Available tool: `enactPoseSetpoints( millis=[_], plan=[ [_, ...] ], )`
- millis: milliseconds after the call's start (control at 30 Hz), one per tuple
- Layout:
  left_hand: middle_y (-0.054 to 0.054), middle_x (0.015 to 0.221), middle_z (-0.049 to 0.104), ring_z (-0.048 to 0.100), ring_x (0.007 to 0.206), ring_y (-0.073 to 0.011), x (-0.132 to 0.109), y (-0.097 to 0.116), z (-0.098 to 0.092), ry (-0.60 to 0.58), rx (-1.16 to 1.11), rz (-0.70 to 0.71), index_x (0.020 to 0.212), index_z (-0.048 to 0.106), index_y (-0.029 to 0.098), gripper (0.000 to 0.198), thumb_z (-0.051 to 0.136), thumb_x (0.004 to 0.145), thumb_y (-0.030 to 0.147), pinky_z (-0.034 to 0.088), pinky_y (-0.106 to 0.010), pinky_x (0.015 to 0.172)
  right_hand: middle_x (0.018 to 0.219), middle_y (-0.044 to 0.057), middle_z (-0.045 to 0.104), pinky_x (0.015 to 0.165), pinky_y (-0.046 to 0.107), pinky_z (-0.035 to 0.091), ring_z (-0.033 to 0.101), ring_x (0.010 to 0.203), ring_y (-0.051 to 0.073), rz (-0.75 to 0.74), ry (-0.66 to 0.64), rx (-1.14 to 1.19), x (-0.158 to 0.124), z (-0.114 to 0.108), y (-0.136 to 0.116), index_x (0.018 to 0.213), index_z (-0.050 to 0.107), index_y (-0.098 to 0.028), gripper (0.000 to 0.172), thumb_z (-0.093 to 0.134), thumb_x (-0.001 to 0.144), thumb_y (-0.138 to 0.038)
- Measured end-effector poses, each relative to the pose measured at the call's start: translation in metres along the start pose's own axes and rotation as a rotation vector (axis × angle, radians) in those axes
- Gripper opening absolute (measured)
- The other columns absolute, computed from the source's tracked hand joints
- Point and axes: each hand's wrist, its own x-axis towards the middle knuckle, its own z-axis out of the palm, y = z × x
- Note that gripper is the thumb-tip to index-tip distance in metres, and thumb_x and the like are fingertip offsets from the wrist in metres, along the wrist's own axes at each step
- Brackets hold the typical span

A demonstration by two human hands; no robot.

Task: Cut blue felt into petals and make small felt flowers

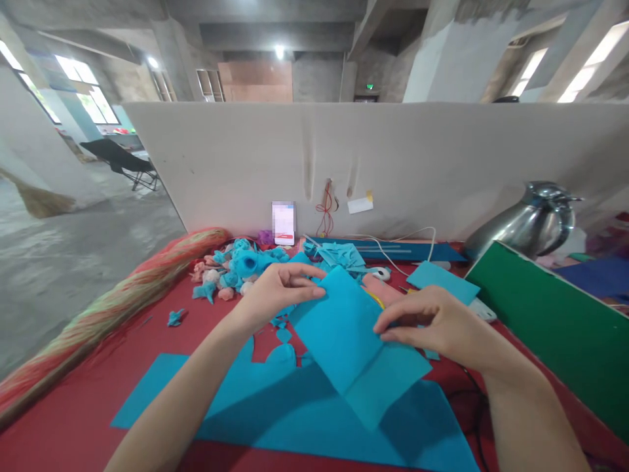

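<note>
I hold a folded piece of blue felt (344, 334) above the red table (73, 419). My left hand (275, 292) pinches its upper left edge between thumb and fingers. At the right edge my right hand (432, 324) pinches the same piece. Under it lies a large blue felt sheet (275, 413) with curved cut-outs near its top edge.
Small blue and pink felt flowers and scraps (236, 269) are heaped behind my left hand. A green board (555, 321) leans at the right, a steel kettle (535, 219) behind it. A grey partition (393, 164) backs the table. A multicoloured tassel bundle (113, 295) lies along the left edge.
</note>
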Motion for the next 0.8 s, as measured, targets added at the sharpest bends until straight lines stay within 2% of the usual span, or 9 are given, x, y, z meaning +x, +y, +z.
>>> enactPoseSetpoints(
  millis=[67, 133, 233, 333, 433, 500, 567, 667, 800],
  plan=[
    [0.007, 0.051, 0.055, 0.040, 0.043, -0.0018, -0.001, 0.001, 0.002, -0.016, -0.024, 0.062, 0.085, 0.054, 0.017, 0.023, 0.068, 0.069, 0.026, 0.032, -0.012, 0.043, 0.059, 0.002, 0.062, 0.044, 0.021, 0.037, 0.049, 0.047, 0.009, 0.000, -0.015, -0.015, 0.000, -0.001, 0.002, 0.072, 0.070, -0.018, 0.021, 0.063, 0.072, -0.037],
    [0.009, 0.047, 0.047, 0.033, 0.041, -0.0008, -0.001, 0.001, 0.003, -0.028, -0.036, 0.133, 0.077, 0.050, 0.016, 0.019, 0.066, 0.071, 0.025, 0.026, -0.012, 0.040, 0.058, 0.001, 0.062, 0.045, 0.022, 0.037, 0.050, 0.047, 0.009, -0.015, -0.024, -0.025, -0.001, -0.003, 0.004, 0.072, 0.070, -0.018, 0.020, 0.063, 0.072, -0.037],
    [0.004, 0.056, 0.053, 0.040, 0.047, -0.0026, -0.003, 0.002, 0.001, -0.104, 0.059, 0.193, 0.070, 0.054, 0.013, 0.015, 0.065, 0.072, 0.024, 0.031, -0.014, 0.043, 0.054, 0.000, 0.060, 0.043, 0.022, 0.035, 0.049, 0.045, 0.009, -0.041, -0.056, -0.057, -0.002, -0.007, 0.007, 0.072, 0.069, -0.019, 0.018, 0.062, 0.073, -0.036],
    [-0.004, 0.071, 0.065, 0.051, 0.056, -0.0072, -0.006, 0.005, -0.002, -0.215, 0.246, 0.227, 0.077, 0.066, 0.013, 0.012, 0.060, 0.076, 0.023, 0.038, -0.017, 0.049, 0.057, 0.000, 0.062, 0.046, 0.022, 0.038, 0.052, 0.050, 0.011, -0.070, -0.105, -0.106, -0.004, -0.012, 0.009, 0.074, 0.070, -0.021, 0.019, 0.061, 0.075, -0.038],
    [-0.006, 0.077, 0.069, 0.057, 0.062, -0.0102, -0.009, 0.008, 0.000, -0.269, 0.382, 0.262, 0.082, 0.069, 0.013, 0.016, 0.056, 0.078, 0.021, 0.043, -0.018, 0.053, 0.074, 0.000, 0.067, 0.066, 0.024, 0.044, 0.058, 0.074, 0.015, -0.100, -0.155, -0.131, -0.005, -0.012, 0.009, 0.079, 0.071, -0.026, 0.019, 0.060, 0.076, -0.042],
    [-0.007, 0.080, 0.070, 0.060, 0.066, -0.0119, -0.011, 0.010, 0.004, -0.329, 0.419, 0.232, 0.084, 0.070, 0.013, 0.018, 0.055, 0.079, 0.022, 0.045, -0.018, 0.056, 0.086, -0.002, 0.067, 0.083, 0.026, 0.040, 0.056, 0.090, 0.017, -0.091, -0.190, -0.120, -0.004, -0.007, 0.005, 0.084, 0.071, -0.030, 0.021, 0.057, 0.078, -0.044],
    [-0.007, 0.082, 0.070, 0.061, 0.068, -0.0129, -0.013, 0.009, 0.010, -0.418, 0.448, 0.192, 0.086, 0.070, 0.013, 0.020, 0.054, 0.080, 0.024, 0.046, -0.018, 0.057, 0.087, -0.001, 0.066, 0.091, 0.027, 0.036, 0.056, 0.091, 0.015, -0.092, -0.231, -0.079, -0.001, 0.000, -0.001, 0.086, 0.071, -0.027, 0.025, 0.054, 0.081, -0.045],
    [-0.009, 0.081, 0.070, 0.061, 0.067, -0.0134, -0.015, 0.007, 0.018, -0.554, 0.483, 0.197, 0.088, 0.069, 0.011, 0.023, 0.051, 0.081, 0.024, 0.045, -0.019, 0.059, 0.082, 0.002, 0.065, 0.086, 0.023, 0.039, 0.057, 0.081, 0.012, -0.174, -0.342, 0.025, 0.004, 0.010, -0.009, 0.081, 0.071, -0.018, 0.030, 0.049, 0.085, -0.039],
    [-0.013, 0.082, 0.069, 0.061, 0.070, -0.0146, -0.014, 0.002, 0.024, -0.710, 0.480, 0.216, 0.089, 0.067, 0.006, 0.022, 0.049, 0.082, 0.017, 0.044, -0.020, 0.062, 0.082, 0.005, 0.062, 0.073, 0.018, 0.042, 0.057, 0.078, 0.011, -0.256, -0.505, 0.125, 0.012, 0.018, -0.009, 0.075, 0.068, -0.010, 0.026, 0.049, 0.086, -0.024]
  ],
)
